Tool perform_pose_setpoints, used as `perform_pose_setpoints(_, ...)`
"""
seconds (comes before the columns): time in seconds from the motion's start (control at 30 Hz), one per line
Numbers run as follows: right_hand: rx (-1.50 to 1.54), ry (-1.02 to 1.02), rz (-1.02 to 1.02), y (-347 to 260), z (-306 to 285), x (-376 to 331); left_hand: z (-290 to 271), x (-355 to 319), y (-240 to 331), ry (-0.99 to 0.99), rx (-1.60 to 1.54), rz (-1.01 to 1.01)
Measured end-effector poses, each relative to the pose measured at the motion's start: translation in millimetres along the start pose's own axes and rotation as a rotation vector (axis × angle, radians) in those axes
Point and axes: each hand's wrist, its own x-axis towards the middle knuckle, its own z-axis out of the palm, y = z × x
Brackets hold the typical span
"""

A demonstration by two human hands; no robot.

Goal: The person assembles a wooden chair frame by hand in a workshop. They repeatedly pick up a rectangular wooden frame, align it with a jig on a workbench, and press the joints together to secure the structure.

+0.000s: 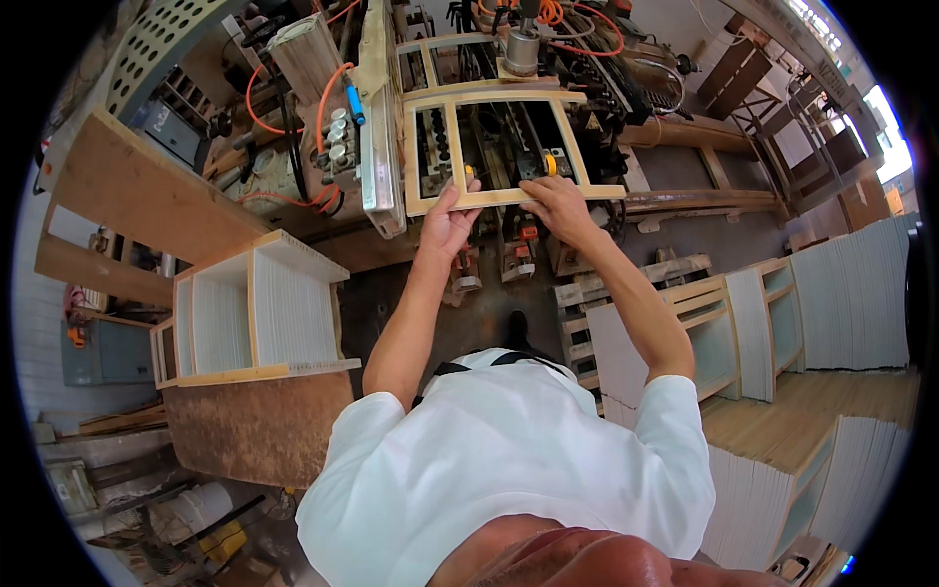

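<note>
A pale wooden frame [460, 147] with crossbars and open panels lies on the machine bed in front of me. My left hand [450, 223] closes round its near rail left of the middle, thumb on the rail. Farther right on the same rail, my right hand [565, 207] grips with its fingers over the top; its fingertips' underside is hidden. Just beyond, a second wooden frame [427, 65] rests on the bed. Above that one stands a silver cylinder [521, 51] of the machine. Yellow round parts [551, 164] show through the held frame's opening.
To my left, a stack of white-edged frames [223, 313] stands on a brown wooden board [249, 421]. More stacked panels [851, 293] and a slatted pallet [577, 323] are at right. A control box with round buttons [338, 137] and orange hoses [321, 108] border the bed.
</note>
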Motion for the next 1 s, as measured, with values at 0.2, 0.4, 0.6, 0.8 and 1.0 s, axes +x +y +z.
perform_pose_setpoints(0.2, 0.063, -0.06, -0.021, 35, 27, 32, -8, 33, 12, 0.068, 0.008, 0.067)
perform_pose_setpoints(0.4, 0.081, -0.076, -0.03, 62, 41, 60, -8, 67, 20, 0.089, 0.028, 0.126)
perform_pose_setpoints(0.6, 0.008, -0.019, -0.113, 94, 64, 104, 4, 114, 33, 0.25, -0.038, 0.16)
perform_pose_setpoints(0.8, -0.254, 0.011, -0.277, 130, 92, 179, 18, 154, 52, 0.213, 0.006, 0.161)
perform_pose_setpoints(1.0, -0.484, -0.098, -0.361, 162, 116, 248, 39, 171, 52, 0.246, 0.07, 0.182)
